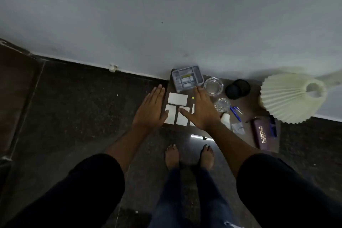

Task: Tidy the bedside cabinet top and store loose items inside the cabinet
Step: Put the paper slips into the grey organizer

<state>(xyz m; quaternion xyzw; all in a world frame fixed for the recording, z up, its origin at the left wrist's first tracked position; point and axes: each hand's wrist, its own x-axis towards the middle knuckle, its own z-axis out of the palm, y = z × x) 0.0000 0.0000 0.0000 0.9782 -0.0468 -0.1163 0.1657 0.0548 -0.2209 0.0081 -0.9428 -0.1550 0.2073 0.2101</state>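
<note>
**Operator:** Hands first. Report their state.

**Manual:** Your left hand (150,109) is held flat, fingers extended and together, palm down, over the left edge of the bedside cabinet top (249,127). It grips nothing. Your right hand (200,110) is likewise flat and spread, empty, with its thumb over the white cards (177,99).

**Operator:** Where are the loose items?

**Manual:** All of them lie on the cabinet top. The white cards lie between your hands, in part under them. The grey compartment tray (187,80) sits at the back, against the wall, just beyond your right fingertips. A small yellow piece (193,97) lies beside your right index finger. To the right, note the glass ashtray (213,86), a smaller glass dish (222,104), the black round container (237,89), the blue pens (235,114), a white bottle (226,119) and a clear wrapper (238,128).

**Operator:** Any readable markings?

**Manual:** The maroon case (261,135) carries light lettering, but it is too small to read. A further blue pen (273,127) lies beside it. The pleated lampshade (290,99) overhangs the right end.
</note>
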